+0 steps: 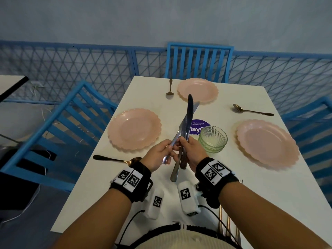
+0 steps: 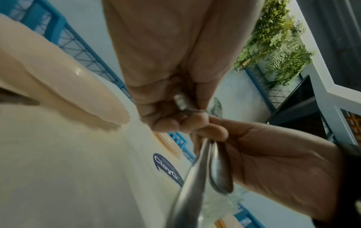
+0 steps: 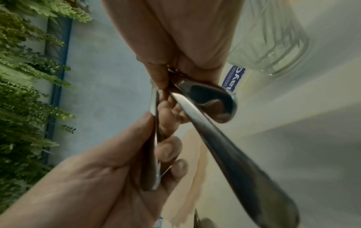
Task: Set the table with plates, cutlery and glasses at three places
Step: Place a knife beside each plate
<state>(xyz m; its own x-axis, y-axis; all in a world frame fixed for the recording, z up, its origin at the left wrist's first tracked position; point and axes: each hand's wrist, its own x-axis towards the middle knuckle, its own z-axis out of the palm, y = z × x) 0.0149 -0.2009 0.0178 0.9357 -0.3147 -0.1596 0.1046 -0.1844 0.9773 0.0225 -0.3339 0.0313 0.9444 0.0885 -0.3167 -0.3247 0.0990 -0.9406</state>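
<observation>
Three pink scalloped plates lie on the white table (image 1: pixel 154 177): a left plate (image 1: pixel 133 129), a far plate (image 1: pixel 197 89) and a right plate (image 1: pixel 265 142). A copper spoon lies beside each: a left spoon (image 1: pixel 115 159), a far spoon (image 1: pixel 170 87) and a right spoon (image 1: pixel 251 110). A ribbed green glass (image 1: pixel 212 139) stands mid-table. Both hands meet above the table's near middle. My left hand (image 1: pixel 168 147) grips one silver knife (image 3: pixel 155 138). My right hand (image 1: pixel 181 143) grips two knives (image 1: pixel 188 114) by the handles, blades pointing away from me.
Blue slatted chairs stand at the left (image 1: pixel 59 133), far (image 1: pixel 197 62) and right (image 1: pixel 312 126) sides. Copper cutlery handles (image 1: pixel 228 225) lie at the table's near right edge. A purple sticker (image 1: pixel 197 125) marks the centre. A blue mesh fence (image 1: pixel 89 69) runs behind.
</observation>
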